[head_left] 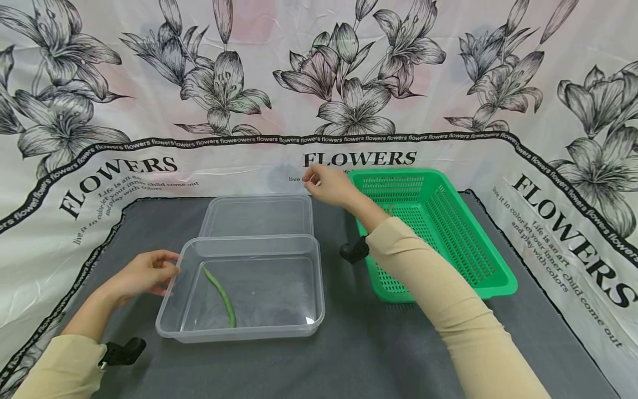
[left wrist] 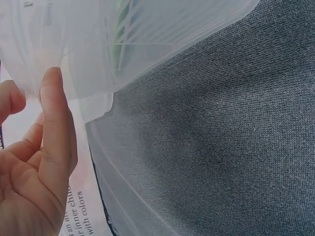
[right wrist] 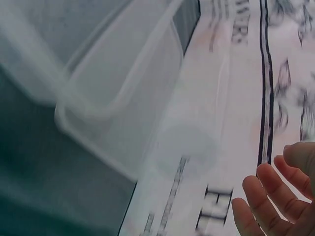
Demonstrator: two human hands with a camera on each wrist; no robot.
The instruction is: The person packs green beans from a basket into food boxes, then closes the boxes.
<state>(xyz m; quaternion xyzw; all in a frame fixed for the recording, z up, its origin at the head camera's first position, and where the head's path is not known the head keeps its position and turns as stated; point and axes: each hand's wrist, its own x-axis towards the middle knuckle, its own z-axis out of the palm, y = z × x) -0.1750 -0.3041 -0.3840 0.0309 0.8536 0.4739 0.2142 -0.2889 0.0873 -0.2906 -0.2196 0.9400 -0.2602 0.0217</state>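
Note:
In the head view my left hand (head_left: 144,274) is at the left rim of a clear plastic box (head_left: 249,332), thumb and fingers pinching its edge. The left wrist view shows the fingertips against the box's translucent wall (left wrist: 88,64). One long green bean (head_left: 221,296) lies in the left part of the box. My right hand (head_left: 329,185) hovers above the back edge of the table, left of a green basket (head_left: 488,271). Its fingers are loosely bent, with nothing visible between them; the right wrist view shows these relaxed fingers (right wrist: 268,196) too.
A clear lid (head_left: 256,213) lies flat behind the box. Inside the basket a small greenish piece (head_left: 390,209) shows beside the right forearm, which hides part of the basket. Dark grey cloth (head_left: 349,354) covers the table; a flower-printed curtain (head_left: 279,111) stands behind and at both sides.

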